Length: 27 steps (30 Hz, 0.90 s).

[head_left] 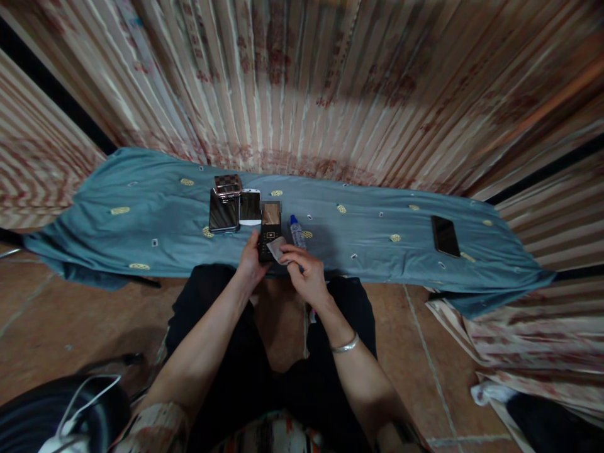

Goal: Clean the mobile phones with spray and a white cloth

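Left hand (251, 264): grasps the black phone (269, 236) at its lower end
Right hand (304, 272): pinches a small cloth (277, 248) on it
Around: bottle (297, 231), three phones (233, 204) on blue cloth (141, 220)

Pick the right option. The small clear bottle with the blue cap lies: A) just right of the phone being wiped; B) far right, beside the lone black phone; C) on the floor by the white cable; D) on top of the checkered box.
A: the bottle lies on the blue cloth just right of the phone that the left hand steadies while the right hand presses a small wipe on it.
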Each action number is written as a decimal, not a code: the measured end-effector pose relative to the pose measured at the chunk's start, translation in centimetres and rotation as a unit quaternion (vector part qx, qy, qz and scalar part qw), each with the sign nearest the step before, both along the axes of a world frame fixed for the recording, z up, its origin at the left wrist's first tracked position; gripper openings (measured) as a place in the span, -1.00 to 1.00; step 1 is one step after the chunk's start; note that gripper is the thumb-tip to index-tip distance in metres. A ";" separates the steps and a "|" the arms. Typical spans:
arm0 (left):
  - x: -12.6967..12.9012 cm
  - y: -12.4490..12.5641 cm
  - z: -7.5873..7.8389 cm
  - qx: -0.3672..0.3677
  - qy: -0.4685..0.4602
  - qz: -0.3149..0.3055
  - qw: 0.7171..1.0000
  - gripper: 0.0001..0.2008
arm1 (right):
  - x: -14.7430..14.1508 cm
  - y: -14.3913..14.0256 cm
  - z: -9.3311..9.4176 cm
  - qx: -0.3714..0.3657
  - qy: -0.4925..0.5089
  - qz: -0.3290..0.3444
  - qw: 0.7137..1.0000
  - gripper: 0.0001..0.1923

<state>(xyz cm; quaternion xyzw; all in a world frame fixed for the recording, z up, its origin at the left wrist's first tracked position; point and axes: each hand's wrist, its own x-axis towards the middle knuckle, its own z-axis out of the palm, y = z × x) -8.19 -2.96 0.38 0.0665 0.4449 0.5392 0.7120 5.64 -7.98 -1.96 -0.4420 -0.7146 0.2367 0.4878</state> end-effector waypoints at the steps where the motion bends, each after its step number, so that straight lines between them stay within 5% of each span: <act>1: 0.0 0.1 -0.2 0.005 0.000 0.001 1.000 -0.60 | 0.0 0.1 0.0 -0.010 0.009 -0.002 1.000 -0.70; 15: 0.7 -0.9 -0.6 0.060 -0.013 -0.065 0.996 -0.67 | 1.1 1.5 -1.1 -0.013 0.028 -0.066 0.997 -0.66; 27: 0.2 -0.1 -2.8 0.077 -0.017 -0.030 0.996 -0.77 | 0.0 0.8 -1.0 0.018 -0.101 0.011 0.995 -0.64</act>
